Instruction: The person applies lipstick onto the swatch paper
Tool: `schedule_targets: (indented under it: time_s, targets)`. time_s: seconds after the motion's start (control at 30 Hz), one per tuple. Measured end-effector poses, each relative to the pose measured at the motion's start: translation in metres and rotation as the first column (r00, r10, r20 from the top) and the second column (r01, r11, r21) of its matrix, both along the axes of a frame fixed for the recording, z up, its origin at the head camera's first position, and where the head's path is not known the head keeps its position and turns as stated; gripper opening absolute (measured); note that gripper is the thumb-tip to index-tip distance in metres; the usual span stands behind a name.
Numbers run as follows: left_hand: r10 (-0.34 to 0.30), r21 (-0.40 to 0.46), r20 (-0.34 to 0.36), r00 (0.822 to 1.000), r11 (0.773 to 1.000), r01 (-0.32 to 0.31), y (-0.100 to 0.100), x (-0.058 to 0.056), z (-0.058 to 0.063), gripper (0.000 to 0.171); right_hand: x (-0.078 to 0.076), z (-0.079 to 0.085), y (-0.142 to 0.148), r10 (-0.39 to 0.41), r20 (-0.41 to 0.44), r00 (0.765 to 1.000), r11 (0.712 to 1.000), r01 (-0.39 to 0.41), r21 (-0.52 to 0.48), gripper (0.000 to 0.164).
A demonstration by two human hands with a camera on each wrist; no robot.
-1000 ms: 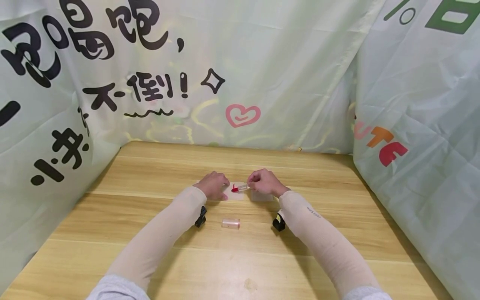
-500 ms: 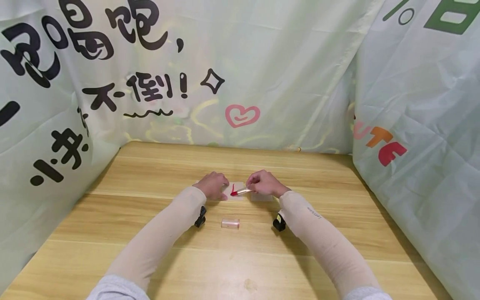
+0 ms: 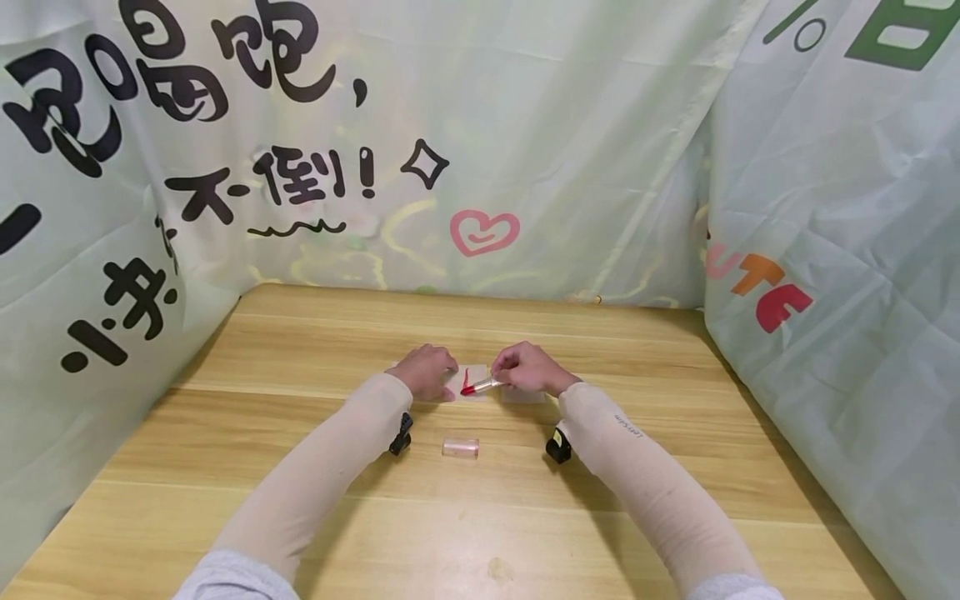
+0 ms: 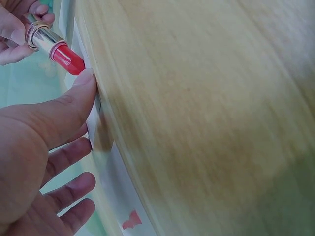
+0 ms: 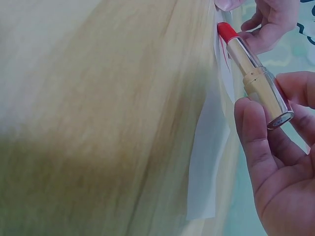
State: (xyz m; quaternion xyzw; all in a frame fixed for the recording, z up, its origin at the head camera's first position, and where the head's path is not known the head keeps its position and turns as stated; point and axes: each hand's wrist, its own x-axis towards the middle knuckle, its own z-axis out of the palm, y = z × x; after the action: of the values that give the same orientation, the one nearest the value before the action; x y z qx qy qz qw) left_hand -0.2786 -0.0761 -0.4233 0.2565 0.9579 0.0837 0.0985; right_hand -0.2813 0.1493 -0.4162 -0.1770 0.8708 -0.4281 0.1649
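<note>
A lipstick (image 3: 486, 383) with a red bullet and shiny silver-gold tube is pinched by my right hand (image 3: 531, 367) between thumb and fingers. Its red tip (image 5: 226, 31) meets a small white paper (image 3: 476, 375) near the lower edge, at the end of a thin red line. My left hand (image 3: 423, 372) rests on the paper's left side, the thumb (image 4: 74, 101) close to the lipstick tip and the other fingers loosely bent. Beneath my right hand lies another white paper (image 5: 206, 162). A red smudge (image 4: 132, 220) marks paper beside my left hand.
A clear pinkish cap (image 3: 461, 448) lies on its side on the wooden table (image 3: 480, 525), nearer to me than the papers. Printed cloth (image 3: 585, 167) hangs behind the table and along its sides. Each wrist carries a small black camera (image 3: 557, 446).
The lipstick tip has moved down the paper toward me, and the red line behind it has grown longer. My right hand has shifted slightly with it; my left hand stays put.
</note>
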Motion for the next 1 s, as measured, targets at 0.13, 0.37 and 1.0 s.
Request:
schedule_targets:
  time_s: [0.13, 0.37, 1.0]
  targets:
    - [0.004, 0.01, 0.01, 1.0, 1.0, -0.004, 0.0, 0.001, 0.001, 0.05, 0.0, -0.001, 0.0, -0.006, 0.001, 1.0, 1.0, 0.006, 0.006, 0.008]
    - [0.018, 0.016, 0.033, 0.999, 1.0, -0.019, 0.0, -0.001, 0.001, 0.051, -0.001, 0.0, 0.0, 0.0, -0.002, 1.0, 1.0, 0.0, 0.011, 0.008]
    - [0.021, 0.031, 0.037, 0.999, 0.999, -0.022, 0.001, -0.001, 0.002, 0.051, -0.001, 0.009, 0.014, -0.028, -0.01, 1.0, 1.0, 0.028, 0.006, 0.009]
